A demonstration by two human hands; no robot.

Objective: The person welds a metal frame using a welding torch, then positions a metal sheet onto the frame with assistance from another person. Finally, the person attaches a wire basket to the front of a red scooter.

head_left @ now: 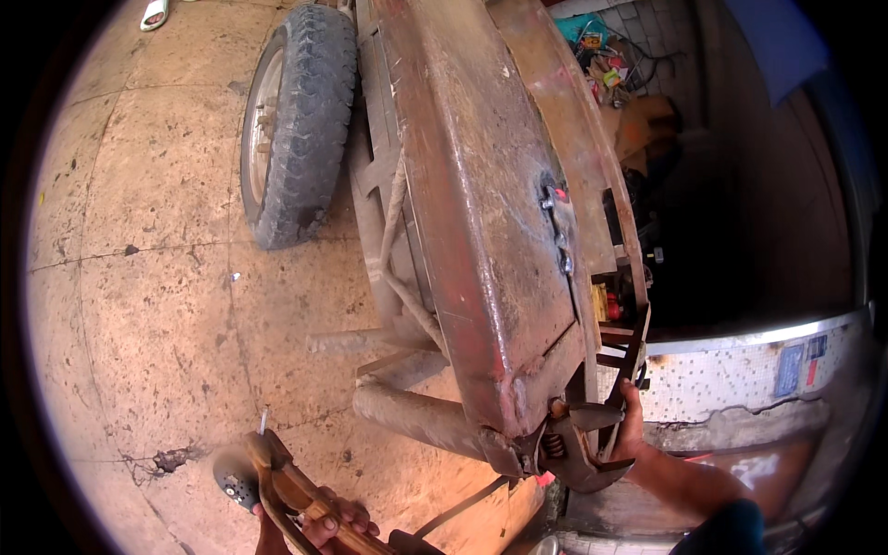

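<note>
At the lower left, my left hand (338,525) is closed around a brown electrode holder (301,490). A short pale rod (263,421) sticks up from its jaws. Beside it is a round grey part with small holes (236,479), whose kind I cannot make out. My right hand (632,424) grips the edge of the rusty metal frame (638,319), thumb up, most fingers hidden. Just left of that hand sits a dark metal clamp-like piece (585,453) with a coil spring (553,446), at the end of a long rusty metal body (481,185). A dark patch with small metal parts (558,222) marks its upper face.
A wheel with a worn tyre (310,125) stands left of the metal body. A thick pipe (416,421) juts out below it. Stained floor tiles (157,277) spread leftward. To the right are a speckled white panel (731,365) and a cluttered dark recess. A white sandal (154,13) is at top left.
</note>
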